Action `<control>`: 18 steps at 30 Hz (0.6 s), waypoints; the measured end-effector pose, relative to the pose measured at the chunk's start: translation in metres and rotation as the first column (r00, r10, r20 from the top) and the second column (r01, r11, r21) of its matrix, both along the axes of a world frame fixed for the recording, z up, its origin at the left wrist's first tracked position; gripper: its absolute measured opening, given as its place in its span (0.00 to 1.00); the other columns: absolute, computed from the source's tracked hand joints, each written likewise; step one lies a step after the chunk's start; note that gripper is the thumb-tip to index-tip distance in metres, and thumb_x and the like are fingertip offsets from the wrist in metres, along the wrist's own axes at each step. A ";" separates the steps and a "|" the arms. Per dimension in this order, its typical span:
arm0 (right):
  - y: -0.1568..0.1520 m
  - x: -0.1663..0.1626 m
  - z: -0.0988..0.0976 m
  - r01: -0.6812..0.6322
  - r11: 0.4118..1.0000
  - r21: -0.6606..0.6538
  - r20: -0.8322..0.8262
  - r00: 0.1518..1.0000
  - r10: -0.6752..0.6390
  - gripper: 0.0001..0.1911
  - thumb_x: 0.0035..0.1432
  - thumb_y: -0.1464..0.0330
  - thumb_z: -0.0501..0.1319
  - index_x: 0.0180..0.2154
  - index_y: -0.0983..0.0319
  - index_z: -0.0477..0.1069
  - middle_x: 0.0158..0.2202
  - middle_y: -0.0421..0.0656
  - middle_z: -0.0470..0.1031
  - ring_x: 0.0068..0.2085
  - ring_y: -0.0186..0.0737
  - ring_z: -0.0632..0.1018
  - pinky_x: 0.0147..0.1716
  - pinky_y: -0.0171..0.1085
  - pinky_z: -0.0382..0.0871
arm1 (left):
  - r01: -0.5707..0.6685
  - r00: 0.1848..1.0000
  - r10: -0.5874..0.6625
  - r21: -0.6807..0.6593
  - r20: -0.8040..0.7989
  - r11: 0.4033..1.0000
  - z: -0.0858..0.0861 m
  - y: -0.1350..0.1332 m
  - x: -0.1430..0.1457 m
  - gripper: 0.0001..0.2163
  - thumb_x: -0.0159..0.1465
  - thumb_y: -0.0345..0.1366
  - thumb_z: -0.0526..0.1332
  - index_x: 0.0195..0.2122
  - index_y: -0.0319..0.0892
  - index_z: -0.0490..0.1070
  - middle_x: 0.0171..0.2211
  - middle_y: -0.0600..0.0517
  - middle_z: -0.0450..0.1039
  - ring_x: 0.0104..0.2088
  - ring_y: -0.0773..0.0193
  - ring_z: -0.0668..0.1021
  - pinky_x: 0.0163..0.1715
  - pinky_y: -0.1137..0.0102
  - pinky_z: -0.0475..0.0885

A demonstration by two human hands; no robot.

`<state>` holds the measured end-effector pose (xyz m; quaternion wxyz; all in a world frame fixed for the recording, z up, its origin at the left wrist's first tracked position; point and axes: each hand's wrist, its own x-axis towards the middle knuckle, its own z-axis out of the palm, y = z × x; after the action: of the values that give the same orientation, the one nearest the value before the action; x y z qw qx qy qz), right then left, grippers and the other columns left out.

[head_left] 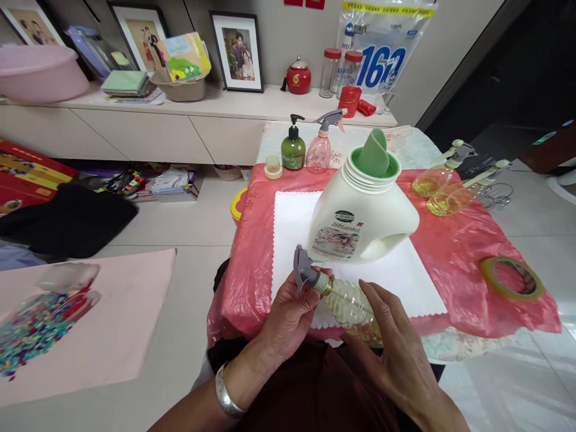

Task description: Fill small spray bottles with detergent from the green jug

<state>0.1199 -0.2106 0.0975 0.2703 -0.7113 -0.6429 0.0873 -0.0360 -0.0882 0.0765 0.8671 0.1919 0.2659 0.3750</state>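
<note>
A clear ribbed spray bottle [350, 303] with a grey trigger head lies tilted in front of me, with some yellowish liquid in its lower end. My left hand [288, 318] is closed round its neck and collar, just below the trigger. At the bottle's lower end, my right hand [400, 345] grips the body between thumb and fingers. Just beyond the hands stands a large white detergent jug [364, 210] with its green pouring spout [374, 155] uncovered. Under the jug lies a white scallop-edged sheet [290, 240] on a red plastic cover [247, 270].
A green pump bottle [293, 149], a pink spray bottle [318, 153] and a small cap [273, 167] stand at the table's back left. Two spray bottles with yellow liquid [443, 198] are at the right, near a tape roll [512, 278]. Behind runs a low cabinet [148, 129].
</note>
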 end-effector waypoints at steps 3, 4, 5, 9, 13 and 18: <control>-0.001 0.000 0.000 -0.002 1.000 0.027 0.013 1.000 0.002 0.36 0.67 0.63 0.60 0.70 0.56 0.49 0.62 0.52 0.62 0.60 0.53 0.69 0.53 0.55 0.75 | 0.015 1.000 -0.015 0.010 -0.003 1.000 0.001 -0.001 -0.001 0.21 0.49 0.37 0.80 0.44 0.46 0.79 0.44 0.52 0.82 0.48 0.59 0.81 0.56 0.64 0.67; -0.002 0.000 0.000 -0.004 0.999 0.039 0.015 1.000 0.004 0.36 0.66 0.63 0.60 0.71 0.56 0.49 0.63 0.52 0.61 0.60 0.53 0.68 0.53 0.54 0.75 | 0.023 1.000 -0.023 0.010 -0.007 1.000 0.001 -0.001 -0.001 0.21 0.49 0.37 0.80 0.43 0.46 0.79 0.43 0.52 0.82 0.49 0.58 0.80 0.57 0.63 0.66; -0.002 0.001 0.001 -0.008 0.999 0.045 0.010 1.000 0.008 0.36 0.66 0.64 0.60 0.71 0.56 0.49 0.63 0.53 0.60 0.61 0.52 0.68 0.53 0.53 0.75 | 0.031 0.999 -0.031 0.011 -0.013 0.999 0.001 -0.001 -0.002 0.21 0.49 0.38 0.80 0.43 0.46 0.79 0.43 0.52 0.82 0.50 0.57 0.80 0.57 0.62 0.66; -0.005 0.003 0.004 -0.041 0.999 -0.006 -0.104 0.994 0.040 0.37 0.64 0.62 0.62 0.70 0.56 0.51 0.62 0.51 0.61 0.60 0.49 0.70 0.54 0.47 0.76 | 0.051 0.998 -0.049 0.054 -0.036 0.997 0.002 0.001 -0.005 0.21 0.49 0.41 0.80 0.43 0.46 0.79 0.42 0.50 0.82 0.52 0.51 0.79 0.60 0.57 0.65; -0.005 0.003 0.008 -0.061 0.997 -0.042 -0.312 0.949 0.045 0.35 0.65 0.57 0.62 0.69 0.52 0.55 0.59 0.47 0.66 0.56 0.44 0.75 0.52 0.41 0.77 | 0.065 0.998 -0.064 0.087 -0.008 0.994 0.000 0.003 -0.007 0.19 0.50 0.40 0.79 0.42 0.45 0.80 0.42 0.50 0.81 0.52 0.51 0.80 0.61 0.55 0.66; -0.003 0.000 0.004 -0.076 0.994 -0.074 -0.507 0.862 0.029 0.32 0.66 0.54 0.61 0.67 0.50 0.57 0.58 0.45 0.69 0.56 0.43 0.75 0.52 0.38 0.76 | 0.063 0.994 -0.072 0.111 0.080 0.992 -0.003 0.002 -0.008 0.14 0.57 0.37 0.76 0.44 0.46 0.80 0.45 0.50 0.81 0.52 0.54 0.80 0.62 0.56 0.67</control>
<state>0.1202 -0.2131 0.1019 0.3938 -0.6575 -0.5642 0.3069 -0.0437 -0.0864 0.0738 0.8780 0.2318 0.2017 0.3670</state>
